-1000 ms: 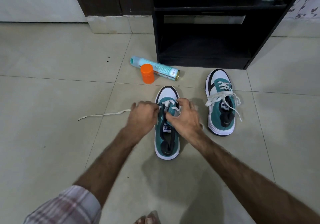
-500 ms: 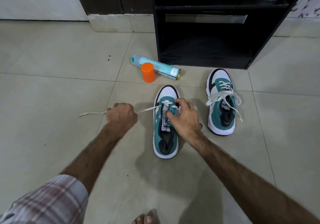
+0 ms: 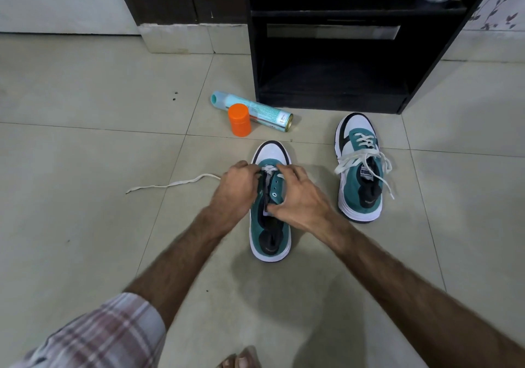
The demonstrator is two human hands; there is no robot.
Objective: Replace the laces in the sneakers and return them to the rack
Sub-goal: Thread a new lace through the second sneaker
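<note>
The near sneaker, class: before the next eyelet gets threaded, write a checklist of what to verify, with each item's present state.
1. Near sneaker flat on the floor tiles: ok.
2. Left hand at the eyelets with the lace: ok; exact grip cannot tell.
3. Right hand steadies the shoe's upper: ok.
4. Loose lace tail lies free on the tiles, unknotted: ok.
5. Upper eyelets threaded: not ok, they show empty.
6. Far sneaker laced: ok; ends untied.
</note>
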